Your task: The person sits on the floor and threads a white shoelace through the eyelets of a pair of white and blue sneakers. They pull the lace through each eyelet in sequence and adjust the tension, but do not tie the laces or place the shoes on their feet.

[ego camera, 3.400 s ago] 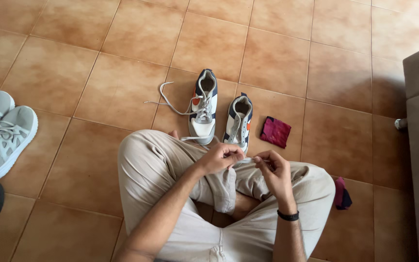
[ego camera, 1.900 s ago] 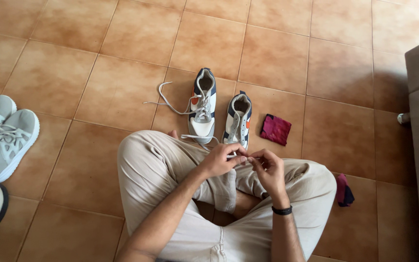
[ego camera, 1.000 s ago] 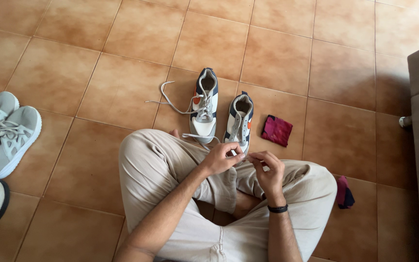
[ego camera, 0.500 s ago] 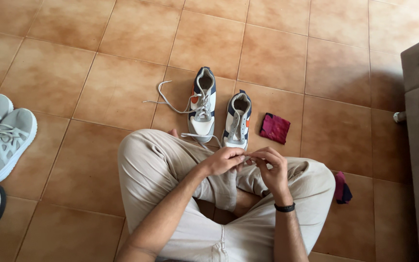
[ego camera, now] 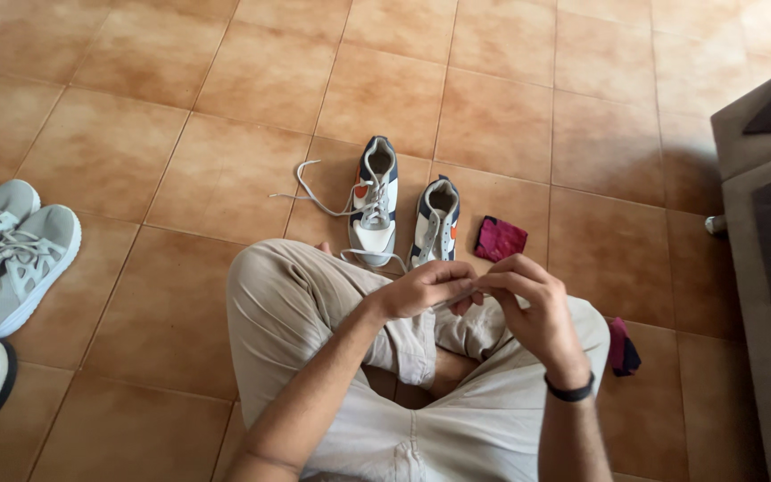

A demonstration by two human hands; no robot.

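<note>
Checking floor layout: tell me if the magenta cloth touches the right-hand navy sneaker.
Apart. The head view shows bare tile between the magenta cloth and the navy sneaker.

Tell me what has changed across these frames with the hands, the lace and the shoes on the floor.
Little has changed. Both hands have lifted slightly toward the camera: the left hand and right hand still pinch the end of a pale lace between their fingertips, close together above the lap. The two navy and white sneakers, the loose lace, the red cloth and the grey shoes lie as before.
</note>
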